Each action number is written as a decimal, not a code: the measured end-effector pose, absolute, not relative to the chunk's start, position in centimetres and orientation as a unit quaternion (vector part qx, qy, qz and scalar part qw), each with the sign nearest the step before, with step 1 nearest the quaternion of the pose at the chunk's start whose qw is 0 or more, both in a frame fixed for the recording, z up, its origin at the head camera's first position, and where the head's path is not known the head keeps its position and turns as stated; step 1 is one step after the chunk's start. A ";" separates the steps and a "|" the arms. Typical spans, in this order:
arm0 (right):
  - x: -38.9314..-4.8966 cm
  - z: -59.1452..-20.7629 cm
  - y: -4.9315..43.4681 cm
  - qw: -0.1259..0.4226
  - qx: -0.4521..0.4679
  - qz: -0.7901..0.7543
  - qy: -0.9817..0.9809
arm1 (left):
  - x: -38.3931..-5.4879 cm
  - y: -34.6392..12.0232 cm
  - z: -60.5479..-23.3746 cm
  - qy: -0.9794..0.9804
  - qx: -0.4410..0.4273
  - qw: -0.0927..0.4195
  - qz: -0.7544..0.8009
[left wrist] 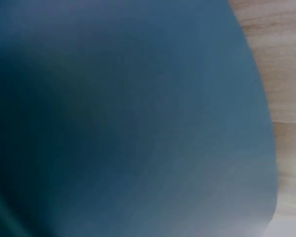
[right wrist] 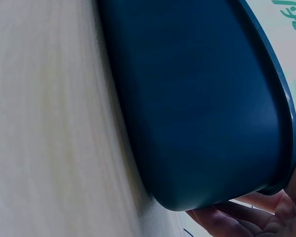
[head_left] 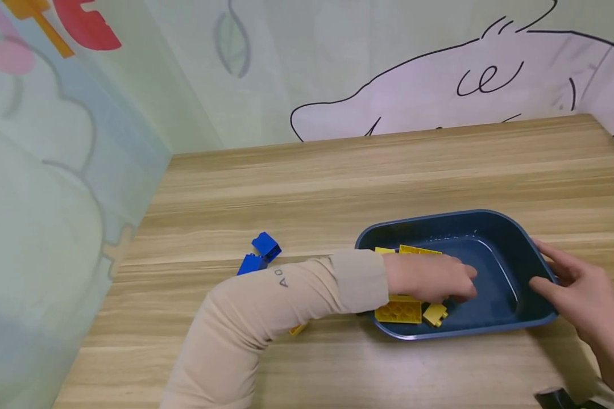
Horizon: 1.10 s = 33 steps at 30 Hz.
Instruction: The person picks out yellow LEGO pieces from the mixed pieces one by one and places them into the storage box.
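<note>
A dark blue plastic tray (head_left: 491, 284) lies on the wooden table with several yellow toy bricks (head_left: 398, 312) at its left end. Reaching in from the left, my left hand (head_left: 435, 276) is low inside the tray, fingers bent downward beside the bricks. Its fingertips are hidden, so I cannot tell whether it pinches a brick. My right hand (head_left: 580, 287) grips the tray's right end, thumb over the rim and fingers along the outside wall. In the right wrist view, fingers (right wrist: 227, 219) press against the tray's outer side (right wrist: 197, 123).
Two blue bricks (head_left: 266, 246) lie on the table (head_left: 210, 216) left of the tray, partly behind the left sleeve (head_left: 286, 301). An orange-yellow piece (head_left: 298, 329) peeks out beneath that sleeve. Printed walls (head_left: 261, 113) border the table at the back and left.
</note>
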State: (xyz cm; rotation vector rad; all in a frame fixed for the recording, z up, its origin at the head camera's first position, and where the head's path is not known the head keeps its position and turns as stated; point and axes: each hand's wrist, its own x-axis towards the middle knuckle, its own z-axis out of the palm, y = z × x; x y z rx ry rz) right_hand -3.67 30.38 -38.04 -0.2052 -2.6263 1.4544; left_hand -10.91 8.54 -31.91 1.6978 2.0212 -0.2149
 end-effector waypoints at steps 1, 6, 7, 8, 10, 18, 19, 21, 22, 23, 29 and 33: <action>-3.7 -38.0 30.4 0.066 -0.067 0.485 -0.869 | -10.9 8.5 -31.9 0.740 0.622 0.244 -0.079; -3.6 -37.9 30.3 0.066 -0.064 0.486 -0.869 | -11.0 8.5 -31.8 0.742 0.618 0.248 -0.076; -3.6 -37.9 30.3 0.066 -0.065 0.483 -0.870 | -11.0 8.4 -31.8 0.742 0.618 0.248 -0.074; -3.6 -37.8 30.2 0.066 -0.066 0.478 -0.873 | -11.0 8.4 -31.8 0.743 0.617 0.249 -0.072; -3.6 -37.8 30.2 0.066 -0.068 0.468 -0.879 | -11.1 8.4 -31.6 0.745 0.615 0.249 -0.069; -3.5 -37.8 30.2 0.067 -0.069 0.472 -0.876 | -11.0 8.1 -31.0 0.743 0.621 0.238 -0.075; -3.5 -37.9 30.2 0.067 -0.070 0.474 -0.875 | -11.0 8.0 -30.9 0.742 0.622 0.236 -0.075; -3.5 -37.9 30.1 0.065 -0.071 0.472 -0.876 | -11.0 7.6 -30.7 0.743 0.622 0.236 -0.070; -3.5 -37.9 30.1 0.064 -0.072 0.472 -0.877 | -11.1 7.3 -30.5 0.744 0.622 0.235 -0.069; -3.5 -37.9 30.1 0.064 -0.071 0.473 -0.876 | -11.2 6.9 -30.3 0.745 0.621 0.235 -0.066; -3.5 -38.0 30.1 0.064 -0.068 0.472 -0.877 | -11.8 4.3 -29.2 0.761 0.609 0.216 -0.060; -3.5 -38.0 30.1 0.070 -0.065 0.473 -0.876 | -12.0 2.6 -28.8 0.765 0.615 0.182 -0.048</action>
